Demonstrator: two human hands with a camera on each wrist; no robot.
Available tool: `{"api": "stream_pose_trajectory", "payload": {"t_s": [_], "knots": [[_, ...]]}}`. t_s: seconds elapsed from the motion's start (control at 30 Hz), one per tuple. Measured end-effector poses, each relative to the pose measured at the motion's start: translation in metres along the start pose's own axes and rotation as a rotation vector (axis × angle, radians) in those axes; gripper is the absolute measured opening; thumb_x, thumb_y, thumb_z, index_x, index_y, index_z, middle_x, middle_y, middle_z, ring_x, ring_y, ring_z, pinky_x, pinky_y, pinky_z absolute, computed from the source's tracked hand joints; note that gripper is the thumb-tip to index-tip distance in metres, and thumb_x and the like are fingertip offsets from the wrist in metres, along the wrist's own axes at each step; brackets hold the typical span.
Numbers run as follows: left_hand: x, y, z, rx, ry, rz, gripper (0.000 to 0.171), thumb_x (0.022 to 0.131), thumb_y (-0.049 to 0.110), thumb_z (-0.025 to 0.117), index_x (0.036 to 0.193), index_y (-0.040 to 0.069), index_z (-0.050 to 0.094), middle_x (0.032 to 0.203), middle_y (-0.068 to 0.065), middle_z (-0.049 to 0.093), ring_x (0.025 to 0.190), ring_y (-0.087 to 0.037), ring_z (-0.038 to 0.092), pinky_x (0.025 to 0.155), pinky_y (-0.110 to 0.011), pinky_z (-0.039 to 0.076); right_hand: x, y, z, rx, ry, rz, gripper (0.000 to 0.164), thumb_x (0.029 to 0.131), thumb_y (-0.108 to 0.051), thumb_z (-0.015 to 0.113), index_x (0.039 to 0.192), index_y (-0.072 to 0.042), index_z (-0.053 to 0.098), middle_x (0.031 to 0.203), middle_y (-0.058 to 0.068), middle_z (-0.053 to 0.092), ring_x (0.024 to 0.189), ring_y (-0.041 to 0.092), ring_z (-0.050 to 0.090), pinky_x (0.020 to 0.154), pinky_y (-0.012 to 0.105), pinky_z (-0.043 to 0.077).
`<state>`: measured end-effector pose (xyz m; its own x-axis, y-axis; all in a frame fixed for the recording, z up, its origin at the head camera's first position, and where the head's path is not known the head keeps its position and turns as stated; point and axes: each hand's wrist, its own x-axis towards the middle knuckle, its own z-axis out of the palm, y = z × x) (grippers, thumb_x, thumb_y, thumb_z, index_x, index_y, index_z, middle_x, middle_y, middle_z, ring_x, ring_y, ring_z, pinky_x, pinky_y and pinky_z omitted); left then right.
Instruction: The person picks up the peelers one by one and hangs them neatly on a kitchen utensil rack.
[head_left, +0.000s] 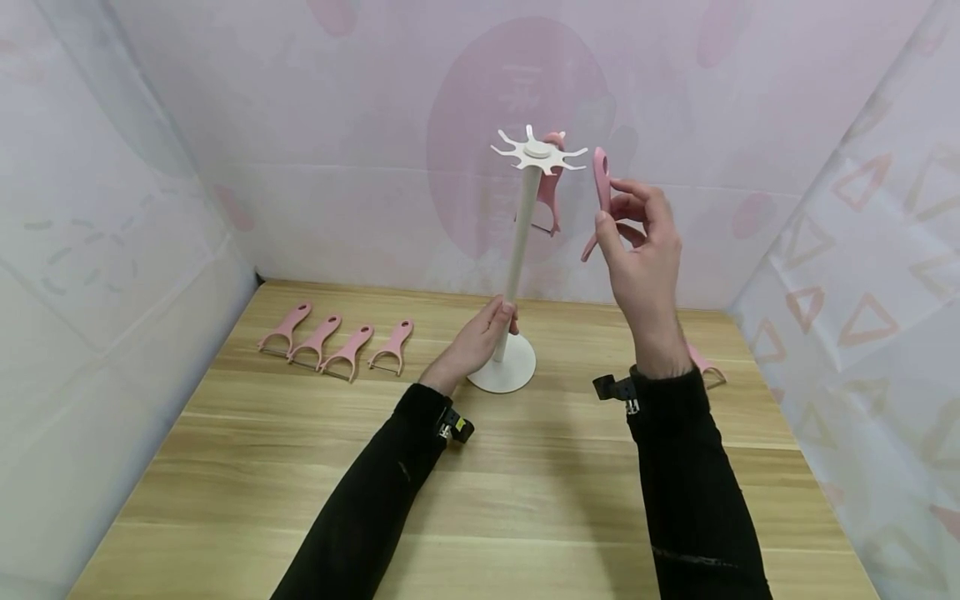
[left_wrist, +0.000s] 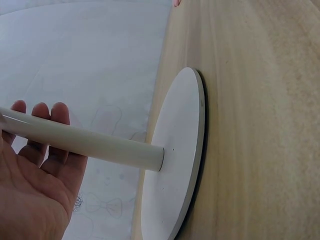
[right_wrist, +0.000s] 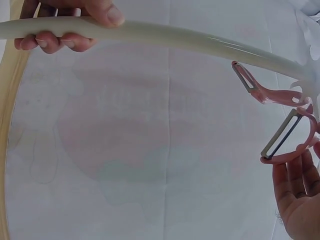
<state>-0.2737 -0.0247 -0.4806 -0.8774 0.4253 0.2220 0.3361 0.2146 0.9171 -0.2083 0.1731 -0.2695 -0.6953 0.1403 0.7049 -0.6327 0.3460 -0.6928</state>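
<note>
A white stand with a round base [head_left: 504, 367] and a ring of hooks [head_left: 537, 151] on top stands on the table. My left hand [head_left: 474, 335] grips its pole [left_wrist: 100, 142] low down, fingers curled around it. One pink peeler [head_left: 550, 196] hangs from a hook at the back right of the ring. In my right hand [head_left: 647, 242] another pink peeler [head_left: 602, 177] is pinched between thumb and fingers, handle end up, just right of the hooks. The right wrist view shows this held peeler's blade [right_wrist: 281, 134] close to the hanging one.
Several pink peelers [head_left: 342, 354] lie in a row at the table's back left. Another peeler [head_left: 705, 367] lies on the right, partly hidden by my right forearm. Printed cloth walls [head_left: 360, 167] border the wooden table [head_left: 480, 517] at the back and sides.
</note>
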Motion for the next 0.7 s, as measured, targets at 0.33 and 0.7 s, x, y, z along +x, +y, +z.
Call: {"api": "stream_pose_trajectory", "payload": {"t_s": [0.33, 0.7], "knots": [[0.001, -0.002, 0.001, -0.006, 0.013, -0.007, 0.062, 0.108, 0.062, 0.024, 0.119, 0.007, 0.052, 0.104, -0.006, 0.059, 0.111, -0.044, 0.056, 0.09, -0.046, 0.043, 0.008, -0.001, 0.001, 0.035, -0.022, 0.0, 0.034, 0.098, -0.004, 0.062, 0.131, 0.004, 0.061, 0.113, 0.019, 0.061, 0.103, 0.022, 0.06, 0.088, 0.03, 0.053], [0.0, -0.001, 0.003, -0.015, 0.019, -0.012, 0.051, 0.108, 0.062, 0.025, 0.112, 0.019, 0.051, 0.103, -0.005, 0.059, 0.11, -0.045, 0.056, 0.089, -0.045, 0.042, 0.015, 0.003, 0.002, 0.087, -0.048, -0.003, 0.033, 0.098, -0.005, 0.062, 0.13, 0.003, 0.062, 0.111, 0.017, 0.062, 0.102, 0.024, 0.06, 0.083, 0.029, 0.052]]}}
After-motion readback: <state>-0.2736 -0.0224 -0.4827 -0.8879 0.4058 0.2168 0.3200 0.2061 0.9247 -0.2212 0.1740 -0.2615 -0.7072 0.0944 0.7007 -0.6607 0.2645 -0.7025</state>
